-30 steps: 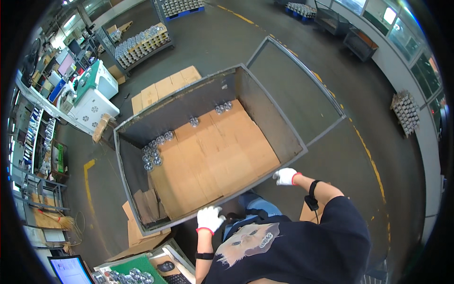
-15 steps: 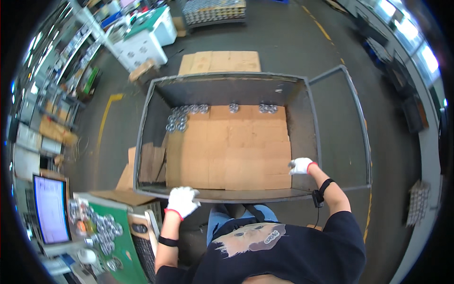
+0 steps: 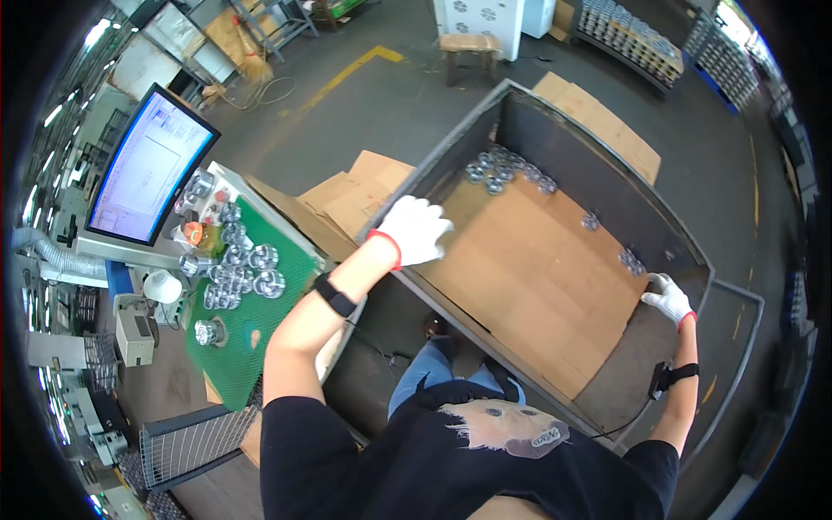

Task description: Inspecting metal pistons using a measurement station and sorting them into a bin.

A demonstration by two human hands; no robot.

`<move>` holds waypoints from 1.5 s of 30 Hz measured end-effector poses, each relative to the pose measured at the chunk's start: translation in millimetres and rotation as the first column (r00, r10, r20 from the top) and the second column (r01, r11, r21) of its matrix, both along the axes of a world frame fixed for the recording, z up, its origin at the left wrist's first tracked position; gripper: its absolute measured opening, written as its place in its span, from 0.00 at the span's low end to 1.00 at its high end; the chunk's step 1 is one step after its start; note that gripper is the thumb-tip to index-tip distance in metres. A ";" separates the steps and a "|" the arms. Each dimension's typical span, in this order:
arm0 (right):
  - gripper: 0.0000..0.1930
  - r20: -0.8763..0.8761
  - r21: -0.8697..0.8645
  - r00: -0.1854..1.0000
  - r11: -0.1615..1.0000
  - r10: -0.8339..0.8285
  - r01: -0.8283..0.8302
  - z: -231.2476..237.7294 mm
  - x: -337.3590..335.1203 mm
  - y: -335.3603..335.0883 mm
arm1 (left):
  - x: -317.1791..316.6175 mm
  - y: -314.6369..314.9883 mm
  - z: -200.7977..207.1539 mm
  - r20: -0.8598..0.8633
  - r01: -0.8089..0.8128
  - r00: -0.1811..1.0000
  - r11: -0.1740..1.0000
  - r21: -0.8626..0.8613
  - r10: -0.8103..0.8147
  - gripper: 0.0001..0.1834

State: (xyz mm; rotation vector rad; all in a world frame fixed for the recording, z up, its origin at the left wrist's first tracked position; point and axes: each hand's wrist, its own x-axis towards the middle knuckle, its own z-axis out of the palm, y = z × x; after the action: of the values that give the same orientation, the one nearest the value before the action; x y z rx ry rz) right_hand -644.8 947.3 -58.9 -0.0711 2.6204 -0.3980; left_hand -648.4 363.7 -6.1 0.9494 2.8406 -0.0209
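Observation:
A large grey metal bin (image 3: 472, 332) stands before me, its floor lined with brown cardboard (image 3: 537, 277). My left hand (image 3: 414, 230), in a white glove with a red cuff, is over the bin's near left corner; its fingers are spread and hold nothing. Inside the far right end, my gloved right hand (image 3: 669, 299) has its fingers apart at the cardboard's corner. Whether it touches the sheet I cannot tell. Beside it sit a few shiny round metal parts (image 3: 631, 260). Farther along the far wall is a single part (image 3: 591, 221), then a cluster of several (image 3: 494, 167).
At my left, a green-topped bench (image 3: 251, 321) carries several metal parts (image 3: 234, 269) and a monitor (image 3: 152, 165). Flattened cardboard (image 3: 360, 186) leans by the bin's left side. A metal frame (image 3: 752, 347) extends from its right end. A stool (image 3: 470, 48) stands beyond.
My view has turned left, so the bin appears slanted and the bench is closer. My right hand has moved to the cardboard's far right corner. The left has shifted toward the bin's near left corner.

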 end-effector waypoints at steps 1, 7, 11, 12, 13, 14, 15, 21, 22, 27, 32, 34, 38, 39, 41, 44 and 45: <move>0.34 -0.011 0.029 1.000 0.999 0.026 -0.026 5.8 -11.9 -15.3 | -11.6 -4.0 -4.5 0.036 -0.005 0.999 1.000 0.021 0.004 0.25; 0.39 -0.105 0.269 0.960 0.937 0.258 -0.223 1.4 -85.2 -126.8 | -96.3 -39.8 -29.4 0.064 -0.159 0.986 0.983 0.095 0.153 0.29; 0.41 -0.075 0.353 0.940 0.890 0.334 -0.289 -12.3 -125.9 -177.2 | -166.0 -76.6 -86.6 0.091 -0.392 0.918 0.918 0.064 0.386 0.39; 0.41 -0.064 0.359 0.935 0.883 0.348 -0.304 -16.7 -133.6 -185.3 | -181.3 -81.6 -104.5 0.113 -0.441 0.895 0.894 0.080 0.432 0.42; 0.41 -0.067 0.353 0.936 0.886 0.344 -0.301 -26.6 -141.6 -183.1 | -197.2 -78.0 -116.1 0.136 -0.484 0.872 0.870 0.096 0.471 0.46; 0.41 -0.037 0.349 0.942 0.887 0.334 -0.301 -38.6 -151.7 -182.5 | -212.3 -75.1 -127.7 0.242 -0.549 0.819 0.834 0.063 0.521 0.48; 0.42 -0.009 0.343 0.945 0.889 0.326 -0.304 -54.7 -164.2 -181.4 | -226.4 -69.9 -135.9 0.340 -0.608 0.750 0.794 0.017 0.567 0.51; 0.44 0.186 0.185 0.980 0.976 0.076 -0.111 -197.2 -248.0 -189.7 | -280.7 -63.3 -221.4 0.461 -0.737 0.595 0.676 -0.013 0.658 0.59; 0.44 0.203 0.183 0.978 0.980 0.046 -0.084 -216.6 -255.5 -187.1 | -283.8 -51.8 -230.4 0.395 -0.728 0.622 0.685 -0.026 0.676 0.56; 0.41 0.300 0.128 0.940 0.983 -0.165 0.131 -327.0 -274.8 -181.9 | -282.0 -37.1 -256.0 0.165 -0.763 0.645 0.641 0.087 0.746 0.33; 0.39 0.350 0.225 0.851 0.917 -0.392 0.329 -422.2 -248.3 -147.2 | -281.8 -40.3 -268.7 0.119 -0.757 0.653 0.642 0.119 0.748 0.30; 0.40 0.300 0.286 0.847 0.889 -0.439 0.359 -439.4 -242.8 -132.0 | -280.4 -49.9 -271.0 0.087 -0.771 0.637 0.632 0.083 0.766 0.31; 0.43 0.177 0.428 0.843 0.811 -0.508 0.399 -465.8 -243.7 -97.5 | -284.8 -50.3 -272.2 0.063 -0.827 0.560 0.562 -0.013 0.826 0.33; 0.43 0.184 0.425 0.843 0.814 -0.505 0.395 -471.1 -250.3 -93.1 | -284.4 -52.7 -271.6 0.119 -0.839 0.542 0.542 0.034 0.832 0.33; 0.45 0.112 0.474 0.869 0.794 -0.483 0.380 -478.8 -259.7 -84.4 | -285.4 -54.8 -270.4 0.114 -0.849 0.527 0.527 0.032 0.842 0.34; 0.47 0.040 0.471 0.845 0.756 -0.534 0.455 -495.5 -264.6 -78.0 | -295.2 -27.3 -246.3 0.124 -0.831 0.535 0.547 -0.097 0.835 0.44; 0.48 -0.029 0.446 0.815 0.722 -0.579 0.529 -500.2 -269.2 -79.3 | -294.4 -28.1 -247.1 0.124 -0.838 0.526 0.538 -0.090 0.841 0.44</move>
State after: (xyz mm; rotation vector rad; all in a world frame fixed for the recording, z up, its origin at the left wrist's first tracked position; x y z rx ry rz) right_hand -913.9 868.1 -559.1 0.8887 2.5022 0.0118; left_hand -942.8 335.6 -253.2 -0.5159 2.8060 0.1265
